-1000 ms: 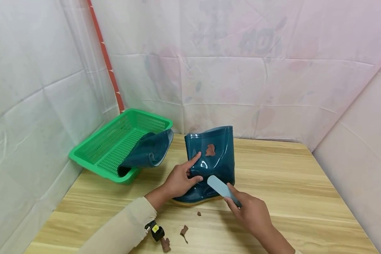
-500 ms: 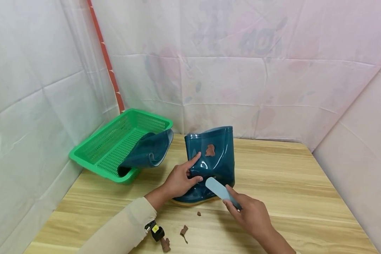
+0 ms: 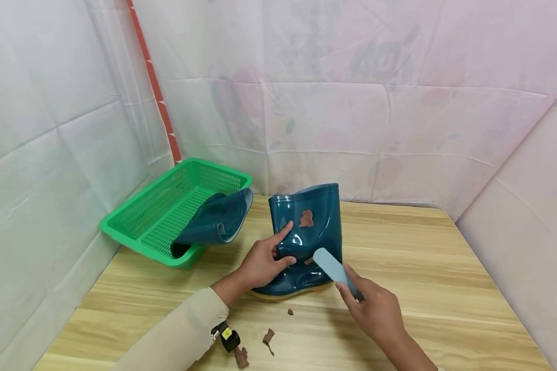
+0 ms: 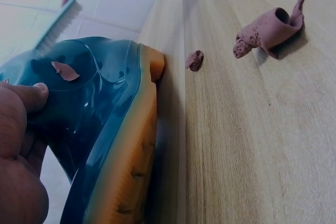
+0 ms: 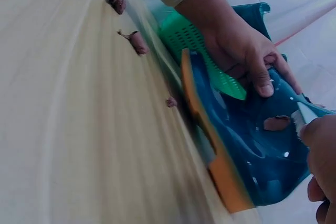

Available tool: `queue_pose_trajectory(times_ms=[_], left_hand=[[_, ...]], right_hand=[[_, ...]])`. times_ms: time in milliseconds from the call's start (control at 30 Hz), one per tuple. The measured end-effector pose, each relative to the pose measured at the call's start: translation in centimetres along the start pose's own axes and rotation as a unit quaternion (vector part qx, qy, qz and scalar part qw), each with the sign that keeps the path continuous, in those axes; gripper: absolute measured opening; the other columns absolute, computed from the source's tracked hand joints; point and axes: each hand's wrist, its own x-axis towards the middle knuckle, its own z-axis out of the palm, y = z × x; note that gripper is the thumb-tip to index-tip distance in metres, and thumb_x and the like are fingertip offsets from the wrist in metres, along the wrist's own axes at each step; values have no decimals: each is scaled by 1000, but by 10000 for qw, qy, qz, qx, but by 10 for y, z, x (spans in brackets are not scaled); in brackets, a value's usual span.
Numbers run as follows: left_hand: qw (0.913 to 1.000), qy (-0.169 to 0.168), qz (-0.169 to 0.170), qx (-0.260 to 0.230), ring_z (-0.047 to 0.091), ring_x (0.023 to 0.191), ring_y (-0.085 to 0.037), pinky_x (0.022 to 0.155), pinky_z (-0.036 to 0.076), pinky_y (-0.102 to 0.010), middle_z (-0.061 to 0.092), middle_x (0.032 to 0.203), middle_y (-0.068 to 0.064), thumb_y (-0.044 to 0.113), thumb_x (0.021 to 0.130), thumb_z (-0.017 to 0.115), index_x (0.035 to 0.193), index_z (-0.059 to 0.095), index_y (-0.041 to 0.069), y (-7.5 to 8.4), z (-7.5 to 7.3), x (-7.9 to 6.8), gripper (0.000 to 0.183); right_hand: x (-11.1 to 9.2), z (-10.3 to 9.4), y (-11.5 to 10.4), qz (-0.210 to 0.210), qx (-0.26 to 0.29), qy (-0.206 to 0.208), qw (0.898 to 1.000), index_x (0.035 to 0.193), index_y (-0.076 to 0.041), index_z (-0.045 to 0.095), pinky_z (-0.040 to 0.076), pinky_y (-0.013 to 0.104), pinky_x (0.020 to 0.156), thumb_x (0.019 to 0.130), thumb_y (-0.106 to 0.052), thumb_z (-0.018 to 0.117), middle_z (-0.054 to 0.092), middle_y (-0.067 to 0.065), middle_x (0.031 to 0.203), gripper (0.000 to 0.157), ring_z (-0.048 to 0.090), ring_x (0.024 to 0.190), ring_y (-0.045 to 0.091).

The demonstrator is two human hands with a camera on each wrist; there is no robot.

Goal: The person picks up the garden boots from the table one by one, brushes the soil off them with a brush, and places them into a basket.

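Note:
A dark teal rain boot (image 3: 325, 237) with a tan sole stands upright on the table. My left hand (image 3: 260, 263) holds it at the ankle, thumb on the near side and other fingers partly hidden. My right hand (image 3: 376, 306) grips a pale blue scrubbing brush (image 3: 330, 265); its white bristles (image 4: 59, 29) face the boot, close over the ankle. A reddish-brown clay-like patch (image 3: 307, 218) sticks to the shaft. Lower down, a smaller brown patch (image 5: 276, 123) clings at the ankle, right beside the bristles in the right wrist view.
A green perforated basket (image 3: 148, 206) sits at the back left, with a second teal boot (image 3: 209, 221) leaning over its rim. Brown scraps lie near the front: a crumb (image 3: 290, 312), a curled piece (image 3: 268, 337) and another scrap (image 3: 241, 357). White cloth hangs behind.
The brush and my right hand have shifted right and slightly up, exposing the smaller brown patch at the ankle. My left hand and the boot have stayed in place.

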Motion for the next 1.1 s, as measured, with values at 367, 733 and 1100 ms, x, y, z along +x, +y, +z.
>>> queue_pose_trajectory(times_ms=[367,733,1100], left_hand=[[10000,-13,-42,-36,50,53,-10,53,42,-26,44,55,5,23,94,78,163,26,37,0,0,-1,87],[10000,-37,28,31,50,53,-10,54,43,-26,47,55,4,24,94,77,163,25,36,0,0,-2,87],[10000,13,78,-20,47,52,-9,53,42,-26,43,54,5,23,94,77,163,27,34,1,-1,-2,86]], right_hand=[[-5,2,-4,-98,202,40,9997,129,-4,72,44,24,51,79,-14,89,77,13,91,54,57,63,7],[-7,5,-4,-84,221,5,9997,128,-6,73,41,23,49,78,-14,89,76,11,88,53,53,61,4],[-5,7,-6,-94,281,-127,9995,129,-8,73,37,22,48,80,-16,89,76,10,88,52,50,59,3]])
